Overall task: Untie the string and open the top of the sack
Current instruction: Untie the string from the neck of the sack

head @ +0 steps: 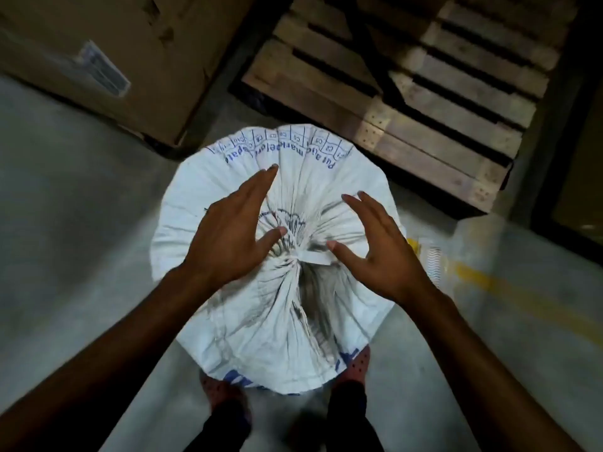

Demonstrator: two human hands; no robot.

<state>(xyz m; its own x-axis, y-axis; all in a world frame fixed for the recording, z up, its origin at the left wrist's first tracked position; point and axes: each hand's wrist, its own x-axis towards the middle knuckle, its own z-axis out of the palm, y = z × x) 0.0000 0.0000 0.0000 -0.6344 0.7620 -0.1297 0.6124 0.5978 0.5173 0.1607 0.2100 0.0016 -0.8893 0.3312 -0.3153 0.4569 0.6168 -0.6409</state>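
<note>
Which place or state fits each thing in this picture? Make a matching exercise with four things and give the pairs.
Things:
1. Sack
2. String
3. Wooden pallet
4. Cardboard box

Places or states:
A. Lies on the floor at the upper right
B. Stands on the floor at the upper left
C. Tied round the gathered neck, between the thumbs of the open left hand and the open right hand
D. White with blue print, top still closed

Pairs: 1-D, 2-C, 3-A, 4-B
</note>
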